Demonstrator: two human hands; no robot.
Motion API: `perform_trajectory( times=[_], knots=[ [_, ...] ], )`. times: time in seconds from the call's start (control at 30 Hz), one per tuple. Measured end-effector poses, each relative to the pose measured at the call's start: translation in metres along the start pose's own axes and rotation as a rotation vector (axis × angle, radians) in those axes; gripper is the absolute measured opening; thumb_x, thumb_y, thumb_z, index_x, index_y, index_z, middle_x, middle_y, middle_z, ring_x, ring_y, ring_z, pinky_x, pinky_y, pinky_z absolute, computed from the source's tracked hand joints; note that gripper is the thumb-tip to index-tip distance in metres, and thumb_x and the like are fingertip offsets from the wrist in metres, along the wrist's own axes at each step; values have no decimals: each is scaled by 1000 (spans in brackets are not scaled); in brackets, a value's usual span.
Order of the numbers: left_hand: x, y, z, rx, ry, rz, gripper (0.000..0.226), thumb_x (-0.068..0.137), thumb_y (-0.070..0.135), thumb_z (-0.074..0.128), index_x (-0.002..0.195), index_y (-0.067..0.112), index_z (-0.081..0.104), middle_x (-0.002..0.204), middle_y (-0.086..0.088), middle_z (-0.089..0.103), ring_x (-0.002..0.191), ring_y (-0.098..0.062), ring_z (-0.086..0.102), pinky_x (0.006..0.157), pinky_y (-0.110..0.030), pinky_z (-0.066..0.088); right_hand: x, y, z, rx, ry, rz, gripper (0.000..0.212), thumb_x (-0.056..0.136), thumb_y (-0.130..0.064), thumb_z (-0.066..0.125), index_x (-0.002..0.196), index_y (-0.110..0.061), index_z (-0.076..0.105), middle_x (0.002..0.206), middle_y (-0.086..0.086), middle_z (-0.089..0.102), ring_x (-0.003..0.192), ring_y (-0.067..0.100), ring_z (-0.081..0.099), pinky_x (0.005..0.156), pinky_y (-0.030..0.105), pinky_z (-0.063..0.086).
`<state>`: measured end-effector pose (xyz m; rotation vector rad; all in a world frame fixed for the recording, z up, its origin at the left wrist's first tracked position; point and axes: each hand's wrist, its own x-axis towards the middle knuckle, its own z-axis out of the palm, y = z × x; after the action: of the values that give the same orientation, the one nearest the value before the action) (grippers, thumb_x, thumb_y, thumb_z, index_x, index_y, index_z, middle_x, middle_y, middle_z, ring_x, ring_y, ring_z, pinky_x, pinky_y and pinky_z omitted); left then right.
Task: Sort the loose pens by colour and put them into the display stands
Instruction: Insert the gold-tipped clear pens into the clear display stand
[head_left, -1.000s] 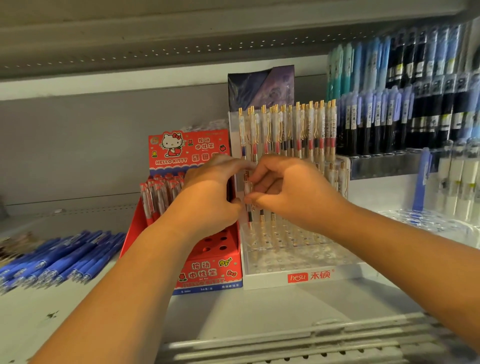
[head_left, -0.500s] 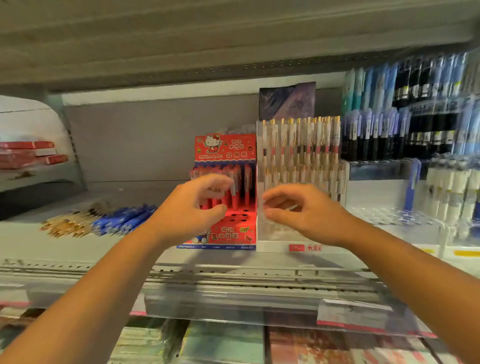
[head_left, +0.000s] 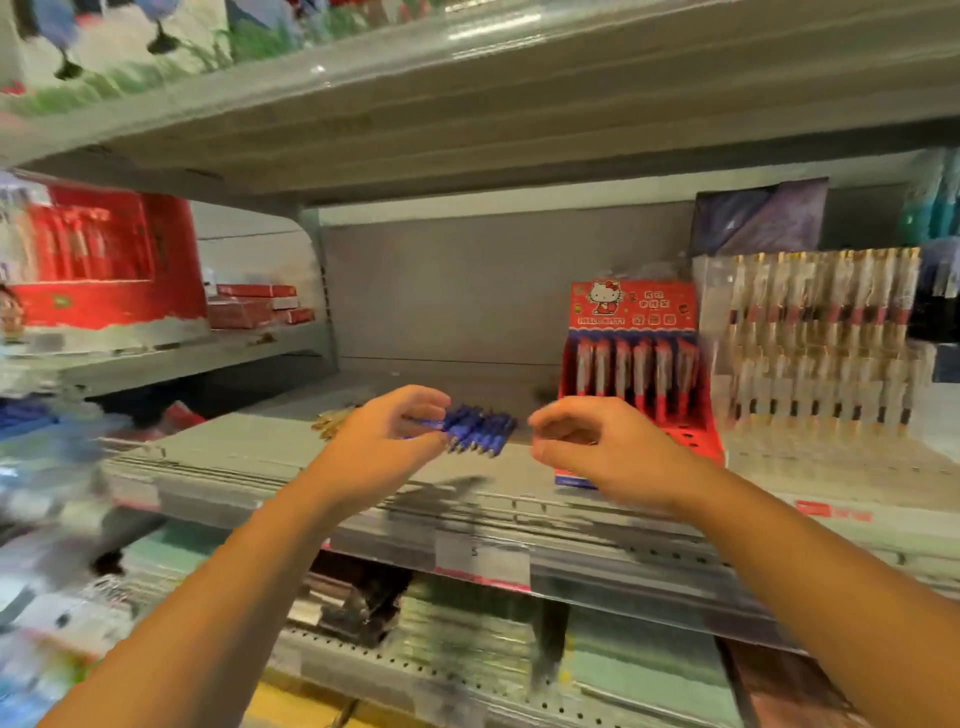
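Where the blue pens (head_left: 480, 428) lie in a loose heap on the grey shelf (head_left: 234, 452), we find the left hand (head_left: 387, 441) raised in front of their left ends, fingers curled over the thumb. Blur prevents us from telling whether its grip has closed on a pen or merely overlaps the heap. The right hand (head_left: 597, 449) hangs just right of the heap, in front of the lower left corner of the red stand (head_left: 631, 312). Its grip is slack: the fingers are loosely bent and we see nothing in them. The red stand holds a row of red pens (head_left: 639, 374) upright at its back, and open holes show in its front rows. Just beside it on the right, the clear stand (head_left: 810, 364) carries rows of gold-clipped pens. A small gold-coloured heap (head_left: 332, 420), too blurred to identify, lies on the shelf left of the left hand.
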<state>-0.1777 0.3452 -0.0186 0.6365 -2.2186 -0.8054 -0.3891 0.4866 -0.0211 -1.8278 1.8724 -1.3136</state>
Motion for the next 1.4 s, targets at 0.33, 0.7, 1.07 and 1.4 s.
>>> perform_trajectory(
  times=[0.33,0.7,1.07,1.4],
  knots=[
    [35,-86,-95,127,-17,-85,25,90,21,65,115,25,64,110,10,66,97,-7,63,71,-22,50,110,-35,106,-101,73,47,19,84,-23,74,102,-20,68,94,6,73,88,23,69,76,33,55],
    [131,-157,-132,194,-51,-306,17,85,27,61,88,11,57,89,0,59,82,-19,57,76,-38,51,237,-34,150,-432,-151,165,37,90,-44,64,119,-21,62,111,-6,60,103,15,58,88,30,47],
    [210,-182,-112,284,-588,-699,95,86,74,48,154,12,24,144,-18,46,113,-34,59,96,-45,51,325,-14,176,-678,-431,362,28,96,-25,57,103,-1,68,75,8,59,62,18,53,58,26,45],
    [257,-231,-102,253,-623,-627,64,65,58,82,107,17,58,94,-7,69,77,-20,70,60,-29,59,336,1,198,-642,-376,508,22,98,-18,50,116,-26,60,82,1,60,63,11,52,51,20,46]
  ],
)
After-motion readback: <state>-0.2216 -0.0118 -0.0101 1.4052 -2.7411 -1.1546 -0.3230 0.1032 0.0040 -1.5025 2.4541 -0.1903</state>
